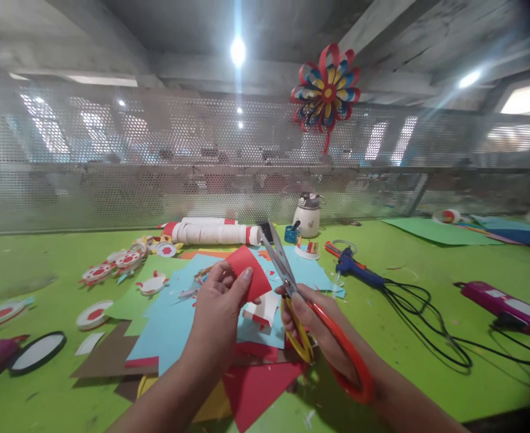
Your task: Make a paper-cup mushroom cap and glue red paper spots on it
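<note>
Green covers the table, with loose coloured sheets spread beneath my hands. My right hand grasps the scissors by their red and yellow handles, right of the red paper that my left hand pinches between thumb and fingers. The scissors' long axis slants from the handles, low on the right, up and leftward to the tips, which point away from me; the blades stand slightly parted. The paper is held tilted, just beside them. Beyond lie paper discs on the left and a blue glue gun on the right, then a white roll and a lidded bottle. A perforated metal screen crosses behind, with a looped paper flower before it, under a grey ceiling with bright lamps.
</note>
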The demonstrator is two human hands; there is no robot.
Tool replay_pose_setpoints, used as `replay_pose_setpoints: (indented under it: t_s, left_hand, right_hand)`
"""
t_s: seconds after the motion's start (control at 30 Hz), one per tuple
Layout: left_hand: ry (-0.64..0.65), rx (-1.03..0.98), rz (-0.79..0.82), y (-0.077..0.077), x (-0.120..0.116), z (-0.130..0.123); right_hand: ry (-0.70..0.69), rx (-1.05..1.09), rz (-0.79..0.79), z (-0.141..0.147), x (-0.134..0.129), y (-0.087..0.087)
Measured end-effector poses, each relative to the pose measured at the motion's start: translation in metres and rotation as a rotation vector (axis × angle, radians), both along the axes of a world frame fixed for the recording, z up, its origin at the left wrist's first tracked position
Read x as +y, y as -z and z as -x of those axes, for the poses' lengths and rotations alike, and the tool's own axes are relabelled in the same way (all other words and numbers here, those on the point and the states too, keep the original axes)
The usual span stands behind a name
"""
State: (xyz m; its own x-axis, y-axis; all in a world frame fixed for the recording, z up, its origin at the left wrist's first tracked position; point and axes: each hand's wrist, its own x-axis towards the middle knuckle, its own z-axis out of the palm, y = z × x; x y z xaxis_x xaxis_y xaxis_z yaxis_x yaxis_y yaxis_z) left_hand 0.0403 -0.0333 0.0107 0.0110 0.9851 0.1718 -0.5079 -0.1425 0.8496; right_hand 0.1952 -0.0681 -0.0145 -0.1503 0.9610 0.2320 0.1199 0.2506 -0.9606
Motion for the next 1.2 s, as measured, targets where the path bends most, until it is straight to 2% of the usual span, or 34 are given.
replay_pose_setpoints:
  t_s: [0.17, 0.37, 0.7, 0.93, 1.2]
  left_hand:
    - [-0.032, -0.050, -0.064, -0.008, 0.001, 0.007]
    - [-0.107, -0.122, -0.057, -0.019, 0.002, 0.011]
    - [-0.133, -0.122, -0.074, -0.015, 0.006, 0.011]
    - [-0.143, -0.096, -0.055, -0.016, 0.005, 0.009]
    - [-0.129, -0.075, -0.079, -0.013, 0.005, 0.008]
  right_hand:
    - [-0.020, -0.142, -0.070, -0.001, -0.003, -0.001]
    - [-0.030, -0.220, -0.159, 0.002, -0.012, -0.012]
    - [0.002, -0.333, -0.180, 0.005, -0.019, -0.017]
    - [-0.004, -0.265, -0.212, 0.008, -0.020, -0.017]
    - [0.005, -0.330, -0.200, 0.007, -0.018, -0.015]
